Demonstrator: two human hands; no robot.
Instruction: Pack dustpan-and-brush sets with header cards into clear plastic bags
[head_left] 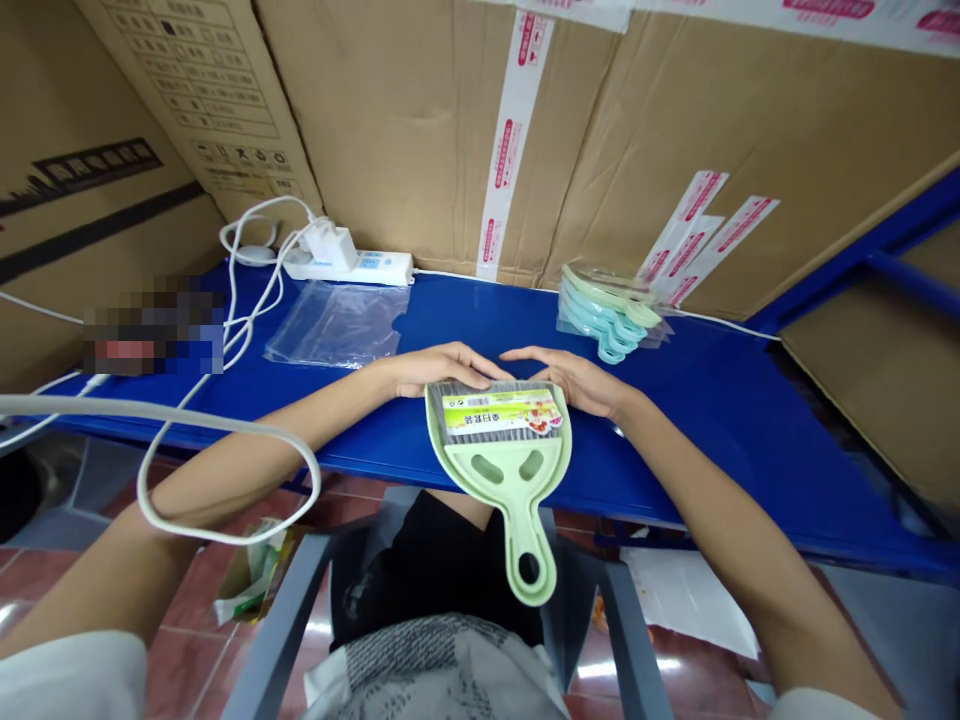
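Note:
A light green hand brush and dustpan set is nested together over the table's near edge, handle pointing toward me. Grey bristles show behind a yellow and white label. My left hand grips the far left corner, its fingers reaching along the bristle edge. At the far right corner, my right hand holds the rim with its thumb side while the index finger stretches out leftward. Parts of both hands' fingers are hidden behind the set.
On the blue table, a clear plastic bag lies left, before a white power strip with cables. Several bagged green and blue sets are stacked back right. A white cable loops over my left forearm. Cardboard walls the back.

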